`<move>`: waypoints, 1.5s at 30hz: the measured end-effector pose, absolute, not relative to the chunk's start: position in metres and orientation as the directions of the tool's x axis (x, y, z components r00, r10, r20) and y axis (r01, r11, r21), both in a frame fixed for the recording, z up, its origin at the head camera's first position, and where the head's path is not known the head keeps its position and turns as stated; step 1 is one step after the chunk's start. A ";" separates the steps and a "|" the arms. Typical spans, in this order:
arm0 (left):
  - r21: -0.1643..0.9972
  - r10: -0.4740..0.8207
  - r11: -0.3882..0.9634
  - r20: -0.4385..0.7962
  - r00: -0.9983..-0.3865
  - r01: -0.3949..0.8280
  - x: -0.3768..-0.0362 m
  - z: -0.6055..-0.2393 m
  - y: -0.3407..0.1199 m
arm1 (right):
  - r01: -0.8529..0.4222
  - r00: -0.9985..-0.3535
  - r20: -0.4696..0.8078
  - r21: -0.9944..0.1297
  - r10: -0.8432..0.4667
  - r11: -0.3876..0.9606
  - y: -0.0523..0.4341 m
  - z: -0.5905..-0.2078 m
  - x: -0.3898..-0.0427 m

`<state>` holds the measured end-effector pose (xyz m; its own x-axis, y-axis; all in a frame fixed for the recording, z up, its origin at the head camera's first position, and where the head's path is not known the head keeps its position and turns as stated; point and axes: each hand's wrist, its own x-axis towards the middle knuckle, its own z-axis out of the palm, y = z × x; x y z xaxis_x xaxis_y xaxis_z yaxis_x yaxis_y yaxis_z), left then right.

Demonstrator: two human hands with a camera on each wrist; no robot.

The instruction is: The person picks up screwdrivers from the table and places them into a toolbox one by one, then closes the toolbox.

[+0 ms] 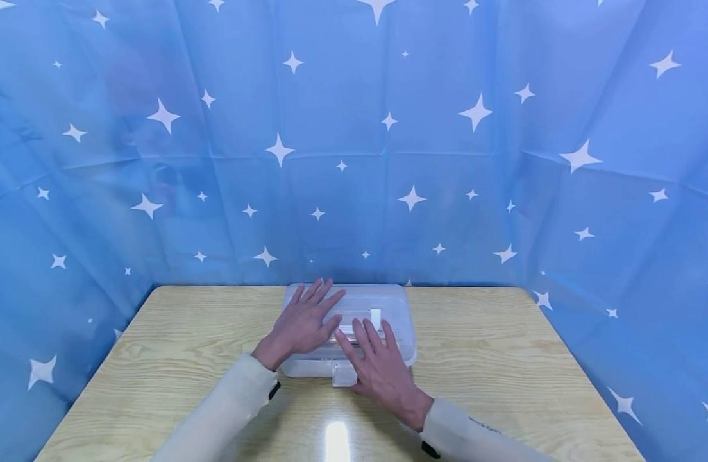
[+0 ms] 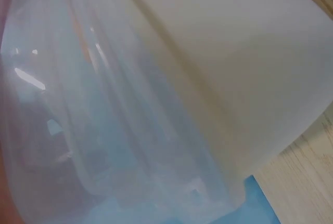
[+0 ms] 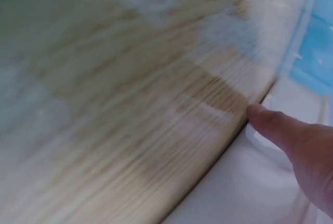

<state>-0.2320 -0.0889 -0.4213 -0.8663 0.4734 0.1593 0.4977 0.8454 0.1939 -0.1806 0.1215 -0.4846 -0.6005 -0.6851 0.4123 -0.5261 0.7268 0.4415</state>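
A translucent plastic box (image 1: 403, 330) with a lid lies at the far edge of the table, its clear front latch (image 1: 344, 375) facing me. My left hand (image 1: 302, 324) rests spread over the left part of the lid, fingers pointing away. On the right, my right hand (image 1: 384, 377) reaches over the front edge, its fingertips on the lid. Its thumb (image 3: 283, 130) touches the white latch area in the right wrist view. The left wrist view shows the box's clear lid (image 2: 57, 104) and whitish side close up. What the box contains is unclear.
The wooden table (image 1: 487, 359) spreads out on both sides of the box. Behind it and along the sides hangs a blue curtain (image 1: 354, 186) with white stars. A bright light reflection shows on the tabletop near me.
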 end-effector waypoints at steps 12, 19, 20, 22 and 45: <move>0.201 0.468 0.847 0.159 -0.869 0.493 -0.233 -0.421 -0.089 | -0.521 -0.600 0.391 0.471 -0.698 0.712 0.122 -0.483 -0.181; 0.210 0.465 0.844 0.171 -0.869 0.493 -0.234 -0.421 -0.088 | -0.620 -0.550 0.344 0.442 -0.761 0.648 0.130 -0.479 -0.181; 0.211 0.465 0.843 0.174 -0.868 0.494 -0.234 -0.421 -0.088 | -0.636 -0.537 0.342 0.437 -0.772 0.636 0.132 -0.479 -0.181; 0.211 0.466 0.843 0.177 -0.867 0.495 -0.234 -0.422 -0.088 | -0.666 -0.508 0.342 0.426 -0.790 0.613 0.135 -0.479 -0.182; 0.212 0.472 0.840 0.170 -0.865 0.500 -0.232 -0.423 -0.089 | -0.674 -0.462 0.227 0.539 -0.857 0.505 0.123 -0.486 -0.171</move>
